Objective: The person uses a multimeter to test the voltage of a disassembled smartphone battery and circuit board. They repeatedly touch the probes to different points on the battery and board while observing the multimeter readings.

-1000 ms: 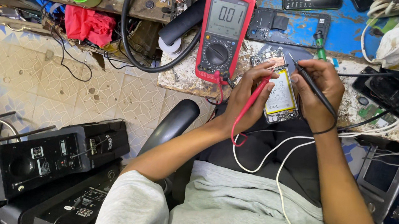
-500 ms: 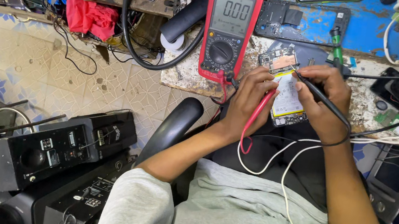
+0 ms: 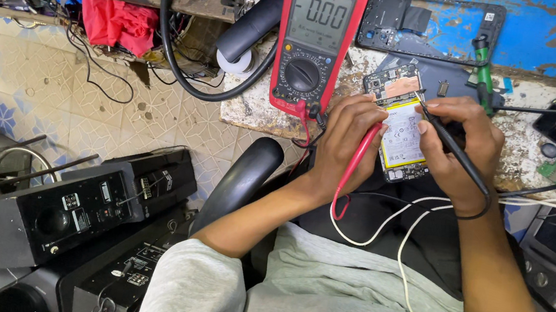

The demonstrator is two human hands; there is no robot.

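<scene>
An opened phone with a yellow-labelled battery and bare circuit board lies at the workbench edge. My left hand holds a red test probe, its tip at the phone's left side. My right hand holds a black test probe, its tip touching the top of the battery. A red multimeter stands just left of the phone, leads plugged in at its bottom.
A black phone frame lies on the blue bench top behind. A green screwdriver, white cables, a black hose and a red cloth surround. Black audio equipment sits on the tiled floor at left.
The view has shifted slightly, so the bench sits higher in frame. Both hands stay on the phone with the probes; the probe tips have barely moved.
</scene>
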